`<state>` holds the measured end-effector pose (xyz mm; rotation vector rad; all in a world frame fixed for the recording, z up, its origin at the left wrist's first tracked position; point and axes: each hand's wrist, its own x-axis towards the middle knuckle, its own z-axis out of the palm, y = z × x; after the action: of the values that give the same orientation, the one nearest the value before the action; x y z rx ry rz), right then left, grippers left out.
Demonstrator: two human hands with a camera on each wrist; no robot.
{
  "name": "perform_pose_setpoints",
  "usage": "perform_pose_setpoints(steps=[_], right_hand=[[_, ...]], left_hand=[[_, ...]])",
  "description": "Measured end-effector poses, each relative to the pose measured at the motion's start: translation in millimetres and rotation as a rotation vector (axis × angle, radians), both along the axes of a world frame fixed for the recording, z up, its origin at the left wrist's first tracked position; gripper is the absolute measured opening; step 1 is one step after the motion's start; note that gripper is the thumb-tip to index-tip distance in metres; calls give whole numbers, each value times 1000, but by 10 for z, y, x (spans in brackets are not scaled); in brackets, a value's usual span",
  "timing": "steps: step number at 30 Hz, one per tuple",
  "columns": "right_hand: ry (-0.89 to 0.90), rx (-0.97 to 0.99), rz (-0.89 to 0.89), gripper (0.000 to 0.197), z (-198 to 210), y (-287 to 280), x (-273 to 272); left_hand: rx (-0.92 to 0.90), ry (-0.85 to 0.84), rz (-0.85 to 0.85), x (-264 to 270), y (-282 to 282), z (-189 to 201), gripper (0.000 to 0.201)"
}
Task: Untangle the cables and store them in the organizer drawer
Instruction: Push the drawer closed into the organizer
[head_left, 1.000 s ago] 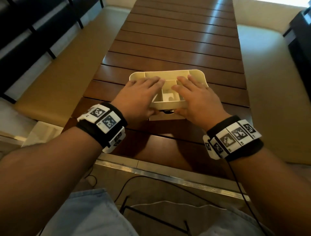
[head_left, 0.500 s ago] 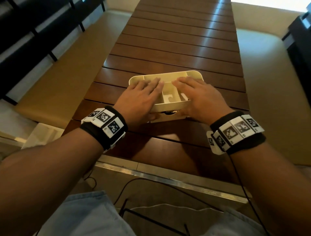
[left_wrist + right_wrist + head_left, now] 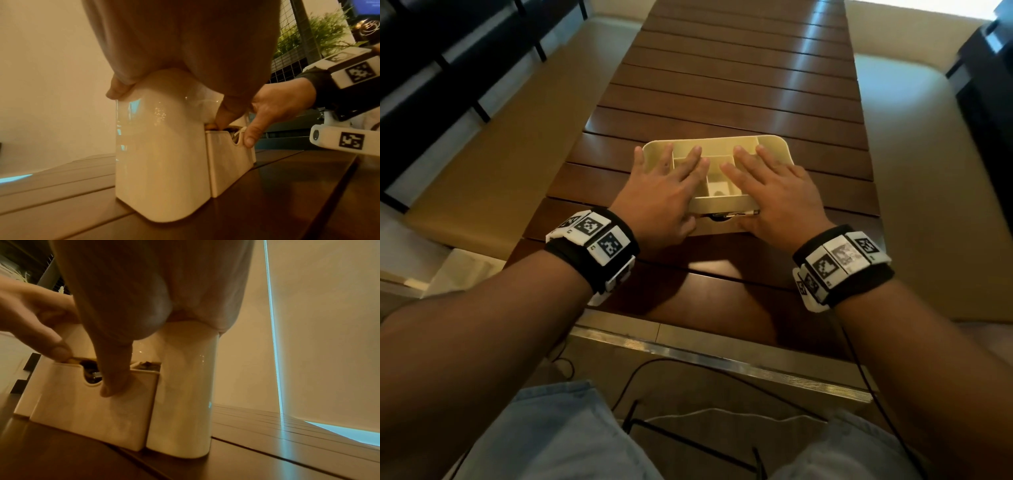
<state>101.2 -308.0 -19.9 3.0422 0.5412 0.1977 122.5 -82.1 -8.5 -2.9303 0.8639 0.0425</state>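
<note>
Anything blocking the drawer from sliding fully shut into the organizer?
Possibly. The drawer sticks out slightly from the organizer. Cables sit at its top edge, and the left thumb lies over the gap there; either could catch. The right thumb presses the drawer front. Nothing visible blocks it on the table.

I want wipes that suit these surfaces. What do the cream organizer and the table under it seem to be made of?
The organizer looks like glossy moulded plastic: smooth rounded corners, sharp light reflections. The table looks like dark varnished wood, or a wood-look laminate: parallel slats with grooves and a soft sheen.
</note>
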Motion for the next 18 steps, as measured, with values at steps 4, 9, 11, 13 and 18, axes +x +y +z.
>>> perform_pose_setpoints(steps=[4, 9, 11, 13, 18], right_hand=[[-1, 7, -9, 87, 5, 17, 4], [5, 13, -26, 84, 1, 57, 5], [9, 6, -26, 84, 5, 71, 0], [10, -4, -33, 87, 9, 66, -13], [-54, -39, 6, 88, -32, 74, -24]], left_hand=[[-26, -5, 9, -4, -10, -11, 94], [-66, -5, -19, 36, 32, -9, 91], [-71, -19, -40, 52, 73, -4, 89], [-40, -48, -32, 24, 55, -31, 94], [-24, -126, -24, -38, 2, -131, 92]])
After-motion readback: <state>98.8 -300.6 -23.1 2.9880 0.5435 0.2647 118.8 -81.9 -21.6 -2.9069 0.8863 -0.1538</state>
